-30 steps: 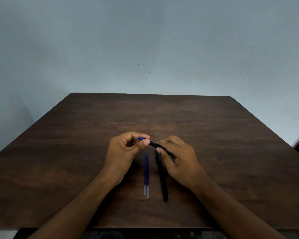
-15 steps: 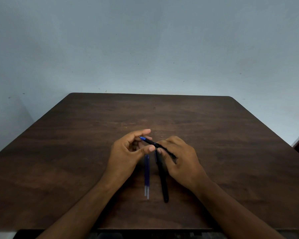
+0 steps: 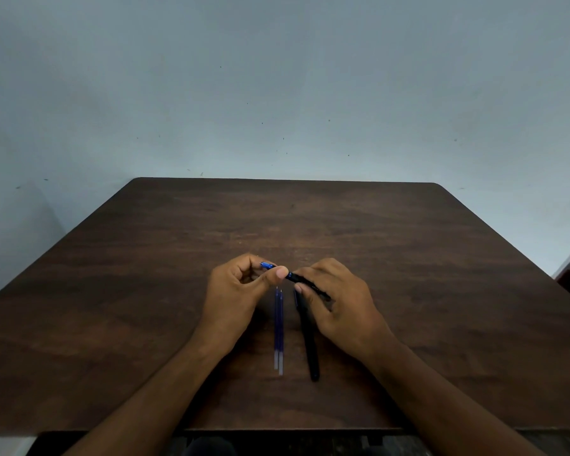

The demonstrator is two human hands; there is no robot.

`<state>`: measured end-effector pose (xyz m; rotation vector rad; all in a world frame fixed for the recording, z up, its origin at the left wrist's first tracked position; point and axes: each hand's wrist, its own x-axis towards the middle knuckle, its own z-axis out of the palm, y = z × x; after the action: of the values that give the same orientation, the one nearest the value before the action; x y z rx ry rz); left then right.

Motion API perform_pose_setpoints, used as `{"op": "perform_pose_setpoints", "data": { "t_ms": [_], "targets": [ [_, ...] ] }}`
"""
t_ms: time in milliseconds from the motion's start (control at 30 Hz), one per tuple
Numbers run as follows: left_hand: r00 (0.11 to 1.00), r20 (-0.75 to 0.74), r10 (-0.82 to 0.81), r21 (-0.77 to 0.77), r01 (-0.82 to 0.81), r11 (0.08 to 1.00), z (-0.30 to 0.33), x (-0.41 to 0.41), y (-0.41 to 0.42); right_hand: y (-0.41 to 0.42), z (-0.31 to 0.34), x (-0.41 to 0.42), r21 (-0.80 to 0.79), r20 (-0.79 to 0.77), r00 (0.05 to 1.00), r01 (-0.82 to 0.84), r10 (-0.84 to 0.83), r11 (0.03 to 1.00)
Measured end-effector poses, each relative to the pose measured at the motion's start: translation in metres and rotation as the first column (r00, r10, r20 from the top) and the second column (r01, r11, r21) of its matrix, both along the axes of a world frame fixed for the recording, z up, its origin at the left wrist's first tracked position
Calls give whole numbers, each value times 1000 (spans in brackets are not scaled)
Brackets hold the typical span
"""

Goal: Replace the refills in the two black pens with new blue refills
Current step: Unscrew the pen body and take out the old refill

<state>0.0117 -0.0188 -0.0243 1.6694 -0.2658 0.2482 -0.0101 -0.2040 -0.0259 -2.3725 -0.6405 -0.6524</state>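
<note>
A: Held pen [image 3: 305, 282]?
B: Above the table [image 3: 441, 274], between both hands. Left hand [image 3: 236, 291] pinches its blue tip end, thumb on top. Right hand [image 3: 339, 304] fingers curled round the barrel.
A: Rest?
B: Second black pen [image 3: 308, 337] and two blue refills [image 3: 278, 330] lie flat between the wrists, side by side.

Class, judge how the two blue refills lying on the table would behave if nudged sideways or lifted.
The blue refills are thin, round tubes, so a sideways nudge would probably roll them across the flat table. They look very light. Being so slender, they may flex a little.
</note>
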Motion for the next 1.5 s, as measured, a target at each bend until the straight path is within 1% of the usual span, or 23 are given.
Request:
{"op": "perform_pose_setpoints", "data": {
  "t_ms": [100,267,333,467,633,867,1000,1100,1367,1500],
  "targets": [
    [1000,5,6,17,-7,1000,-2,0,1,0,0,-1,6,0,1000,-1,1,1000],
    [991,53,-121,-22,122,992,-1,1,4,-3,0,0,0,-10,1000,-1,1,1000],
    [988,54,-145,-34,147,988,-1,1,5,-2,-1,0,4,-14,1000,-4,4,1000],
    [992,43,-117,-47,119,992,-3,0,6,-1,-2,0,2,-12,1000,-4,4,1000],
    [995,-30,-100,-63,98,993,-2,1,5,-1,-1,-1,6,-8,1000,-3,3,1000],
    [997,-58,-51,-23,50,998,-2,2,3,-1,0,-2,-17,-7,1000,4,-4,1000],
    [991,-27,-128,-112,124,986,-3,2,5,-1,1,-1,-18,-9,1000,10,-10,1000],
    [986,-8,-164,-112,163,980,-3,2,7,-2,0,-1,-19,-6,1000,11,-11,1000],
    [997,-59,-55,-91,49,995,0,0,4,-1,-2,-2,-10,36,999,-4,4,1000],
    [996,-67,-58,-106,51,993,0,-1,4,-1,-2,-3,-2,56,998,-19,19,1000]
  ]
}}
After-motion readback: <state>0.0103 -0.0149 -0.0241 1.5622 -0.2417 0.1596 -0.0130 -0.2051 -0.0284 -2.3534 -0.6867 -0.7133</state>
